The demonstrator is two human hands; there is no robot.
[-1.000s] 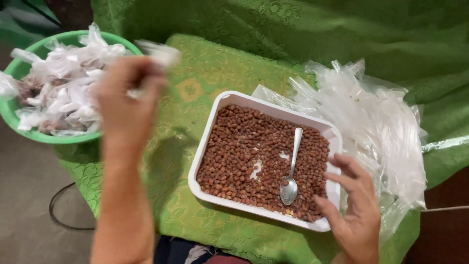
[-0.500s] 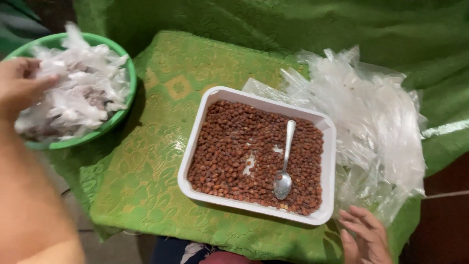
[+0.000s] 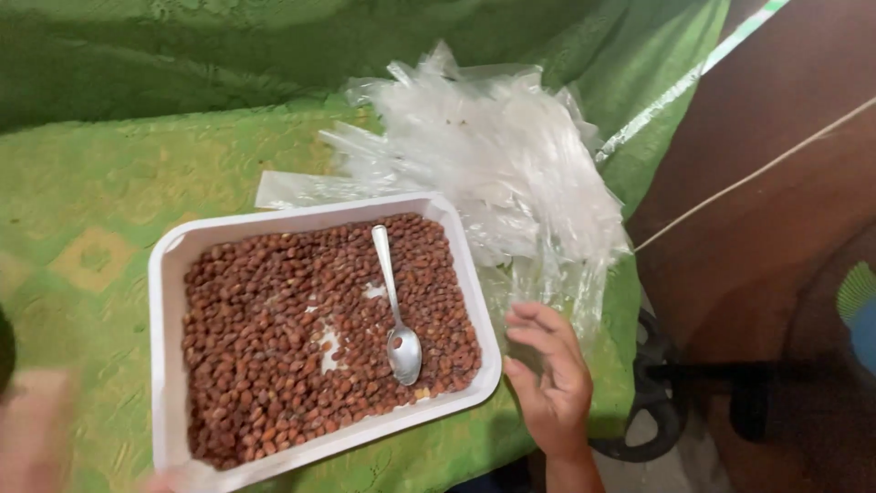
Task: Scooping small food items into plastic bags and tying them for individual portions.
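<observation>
Head view: right hand (image 3: 547,383), fingers loosely apart, touches crinkled clear plastic bags (image 3: 493,164) (heaped beside the white tray (image 3: 164,265)).

- A white tray (image 3: 162,274) of brown nuts (image 3: 265,329) sits on the green-clothed worktop (image 3: 91,183), near its front edge.
- A metal spoon (image 3: 394,306) lies on the nuts, bowl toward the front.
- Clear plastic bags (image 3: 493,155) are heaped by the worktop's right edge.
- The right hand (image 3: 547,379), fingers spread, touches the lowest bags beside the tray's right corner.
- The left hand (image 3: 36,438) is a blur at the front left.
</observation>
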